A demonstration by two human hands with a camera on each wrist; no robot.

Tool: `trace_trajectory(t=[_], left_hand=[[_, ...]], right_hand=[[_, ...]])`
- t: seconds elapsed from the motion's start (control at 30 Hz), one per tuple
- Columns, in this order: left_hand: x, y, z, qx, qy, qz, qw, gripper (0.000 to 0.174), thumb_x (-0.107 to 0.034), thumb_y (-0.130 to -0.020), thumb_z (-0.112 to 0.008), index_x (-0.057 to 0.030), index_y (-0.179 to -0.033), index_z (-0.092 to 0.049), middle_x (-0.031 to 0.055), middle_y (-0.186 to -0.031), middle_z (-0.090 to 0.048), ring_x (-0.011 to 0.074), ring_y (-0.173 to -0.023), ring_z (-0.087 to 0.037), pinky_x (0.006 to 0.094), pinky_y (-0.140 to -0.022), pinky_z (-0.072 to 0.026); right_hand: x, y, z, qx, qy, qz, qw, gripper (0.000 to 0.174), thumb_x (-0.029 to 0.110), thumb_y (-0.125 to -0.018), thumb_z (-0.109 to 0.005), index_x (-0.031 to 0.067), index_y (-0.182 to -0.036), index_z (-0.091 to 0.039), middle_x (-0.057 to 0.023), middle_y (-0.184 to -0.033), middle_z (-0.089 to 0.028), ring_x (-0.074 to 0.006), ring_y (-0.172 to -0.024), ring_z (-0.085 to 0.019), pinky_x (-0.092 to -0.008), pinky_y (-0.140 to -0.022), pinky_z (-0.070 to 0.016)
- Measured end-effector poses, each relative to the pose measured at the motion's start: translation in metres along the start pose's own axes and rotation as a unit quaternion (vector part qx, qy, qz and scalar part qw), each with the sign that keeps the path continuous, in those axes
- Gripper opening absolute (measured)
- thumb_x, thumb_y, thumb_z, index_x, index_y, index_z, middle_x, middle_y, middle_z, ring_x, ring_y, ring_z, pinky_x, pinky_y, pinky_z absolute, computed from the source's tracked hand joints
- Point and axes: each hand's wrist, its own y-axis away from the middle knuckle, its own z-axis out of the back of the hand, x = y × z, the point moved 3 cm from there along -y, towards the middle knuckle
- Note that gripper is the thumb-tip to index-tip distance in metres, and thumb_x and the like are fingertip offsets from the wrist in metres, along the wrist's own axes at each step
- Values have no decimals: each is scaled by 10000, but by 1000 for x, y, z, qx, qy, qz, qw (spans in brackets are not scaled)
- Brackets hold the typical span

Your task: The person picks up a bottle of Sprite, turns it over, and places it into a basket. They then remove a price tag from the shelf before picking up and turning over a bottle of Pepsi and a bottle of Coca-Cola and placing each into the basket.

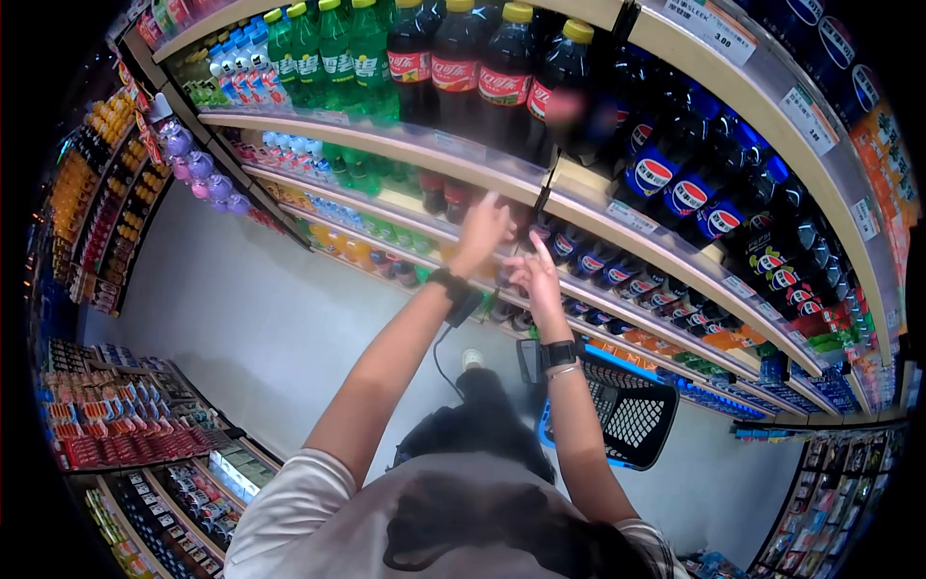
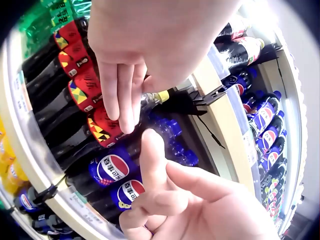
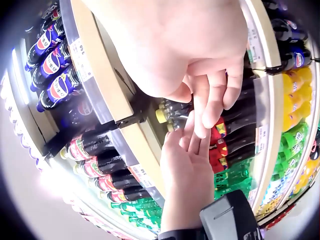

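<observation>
My left hand point(image 1: 485, 232) reaches toward the shelf below the cola row, its fingers straight and together in the left wrist view. Those fingers overlap red-labelled cola bottles point(image 2: 104, 122) there, and a yellow-capped bottle point(image 2: 156, 100) shows just beside them. Close to it, my right hand point(image 1: 536, 275) has the index finger extended and the other fingers loosely bent, with nothing held. Blue-labelled Pepsi bottles point(image 2: 111, 167) lie behind the right hand in the left wrist view. From the right wrist view, the fingers of both hands overlap in front of the bottles.
Above stand large cola bottles point(image 1: 506, 72) and green bottles point(image 1: 333, 58), with Pepsi bottles point(image 1: 666, 174) to the right. A shelf edge point(image 1: 444, 150) with price tags runs above the hands. A black shopping basket point(image 1: 627, 410) with blue trim is by the person's right arm.
</observation>
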Motion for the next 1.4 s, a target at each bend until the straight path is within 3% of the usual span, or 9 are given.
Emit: trace_trajectory(t=[0.07, 0.13, 0.33, 0.37, 0.7, 0.9, 1.07, 1.2, 1.4], left_hand=[[4, -26, -5, 43, -37, -1, 998, 244, -159, -918, -498, 57, -898, -609, 128, -713, -686, 200, -589, -676, 314, -582, -542], [22, -45, -12, 50, 24, 32, 998, 241, -175, -877, -540, 38, -808, -630, 152, -709, -673, 244, -612, -673, 348, -592, -533], [35, -54, -16, 12, -319, -167, 933, 213, -169, -796, -572, 3, -901, -643, 172, -818, -663, 350, -801, -636, 431, -728, -493], [7, -42, -10, -2, -236, -55, 970, 224, -229, -769, -623, -15, -835, -643, 184, -760, -638, 363, -733, -624, 448, -673, -488], [6, 2, 14, -14, -149, -56, 987, 320, -198, -771, -709, -120, -1063, -604, 91, -558, -486, 252, -515, -529, 356, -494, -411], [-25, 25, 36, 82, -109, -87, 987, 402, -110, -749, -718, -121, -1132, -597, 84, -594, -494, 202, -505, -508, 329, -514, -416], [-70, 60, 74, 138, -76, -166, 973, 532, -106, -754, -728, -76, -1247, -532, 83, -970, -490, 168, -867, -514, 294, -784, -443], [-44, 82, 88, 210, -56, -173, 961, 791, -226, -697, -796, -65, -1362, -398, 184, -1354, -350, 325, -1215, -435, 386, -1007, -380], [-18, 125, 92, 393, 145, 4, 908, 843, -267, -690, -794, -17, -1365, -357, 88, -1259, -516, 173, -1158, -487, 331, -996, -377]], right_hand=[[14, -24, -9, 18, 38, 18, 999, 619, 144, -899, -453, 83, -1458, -197, -122, -933, -685, -116, -607, -581, -225, -585, -475], [40, -31, -20, -26, 74, 35, 996, 388, 128, -946, -436, 45, -1325, -440, -111, -901, -673, -91, -632, -575, -229, -632, -476], [-20, -99, 20, 21, 248, 43, 968, 300, 150, -949, -449, -61, -819, -617, -103, -807, -663, -115, -622, -593, -251, -582, -460], [-17, -99, 17, 13, 232, 37, 972, 297, 154, -949, -455, -57, -814, -614, -102, -796, -662, -120, -611, -596, -253, -577, -462], [43, -58, -20, -68, 518, 151, 839, 264, 151, -771, -689, -6, -970, -616, -124, -630, -533, -314, -610, -552, -395, -585, -439], [62, -6, -48, -125, 461, 264, 838, 496, 68, -745, -702, 49, -1222, -568, -172, -1043, -524, -284, -889, -563, -371, -729, -470], [99, 44, -83, -150, 402, 349, 833, 475, 103, -771, -702, 4, -1216, -570, -204, -1307, -446, -317, -1218, -463, -359, -934, -428], [116, 82, -110, -133, 365, 326, 862, 476, 25, -748, -686, 18, -1211, -573, -169, -1267, -539, -298, -1100, -576, -349, -911, -469], [106, 114, -124, -160, 226, 254, 927, 356, 218, -917, -538, -38, -1163, -573, -165, -1181, -598, -233, -1055, -590, -321, -911, -438]])
